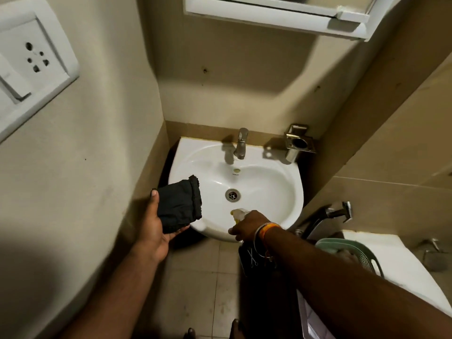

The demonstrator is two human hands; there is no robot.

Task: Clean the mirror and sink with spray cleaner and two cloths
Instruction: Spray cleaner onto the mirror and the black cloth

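Observation:
A white wall-hung sink (pixel 288 182) with a steel tap (pixel 241 143) and a drain (pixel 232 194) sits in the corner. My left hand (pixel 154 223) holds a folded dark cloth (pixel 181 204) over the sink's left rim, thumb on the cloth's edge. My right hand (pixel 249 226) grips a spray bottle (pixel 236 213) at the sink's front rim, its pale nozzle pointing into the basin. The bottle's dark body hangs below my wrist, mostly hidden. The white frame of the mirror cabinet (pixel 269 18) shows at the top. No second cloth is in view.
A steel holder (pixel 297 145) is fixed on the wall right of the tap. A socket plate (pixel 31 62) sits on the left wall. At right stand a hand-shower holder (pixel 335 212), a green basket (pixel 349 253) and a white surface (pixel 403 265). Tiled floor lies below.

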